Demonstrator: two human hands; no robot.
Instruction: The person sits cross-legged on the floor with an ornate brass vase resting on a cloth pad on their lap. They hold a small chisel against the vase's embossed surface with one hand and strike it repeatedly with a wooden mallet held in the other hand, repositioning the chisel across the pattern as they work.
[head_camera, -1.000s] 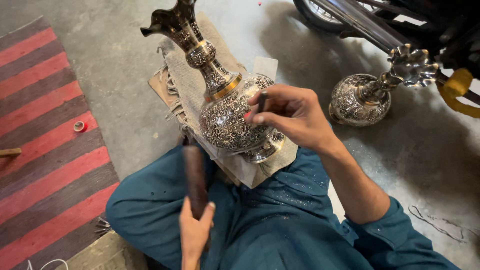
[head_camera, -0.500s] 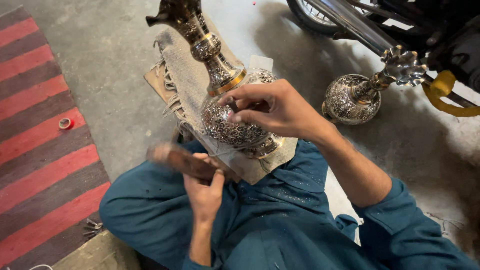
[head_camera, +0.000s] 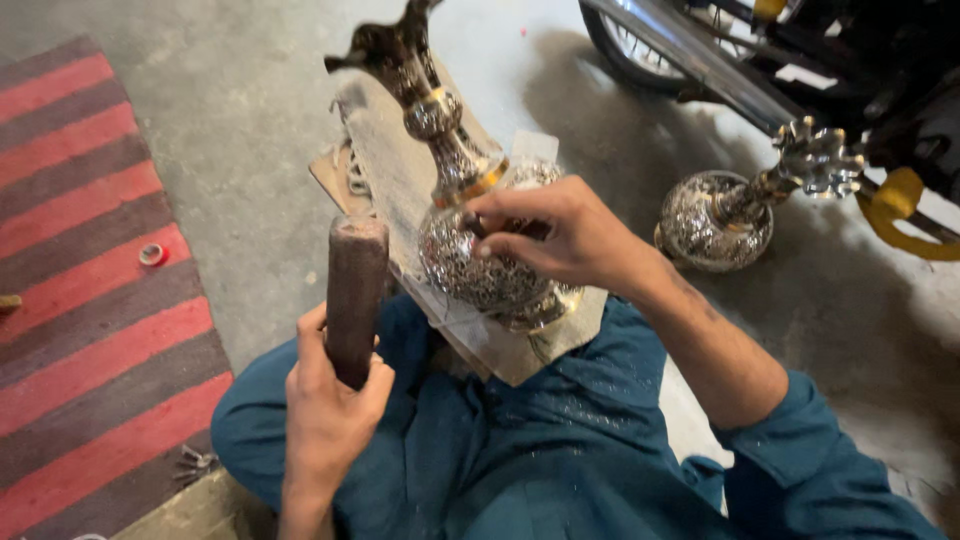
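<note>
Soft, even daylight; overall exposure adequate. The concrete floor (head_camera: 230, 130) reads brightest at the upper centre. A broad, soft-edged shadow lies beneath the motorcycle (head_camera: 800, 60) at upper right. Small specular glints show on the engraved metal vase (head_camera: 480, 265) and on the second vase (head_camera: 715, 215). The vase's flared mouth shows motion blur. Frame centre is sharp.

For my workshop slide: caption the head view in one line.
Seated worker's left hand raises a wooden mallet while the right hand steadies an engraved metal vase on a board.
</note>
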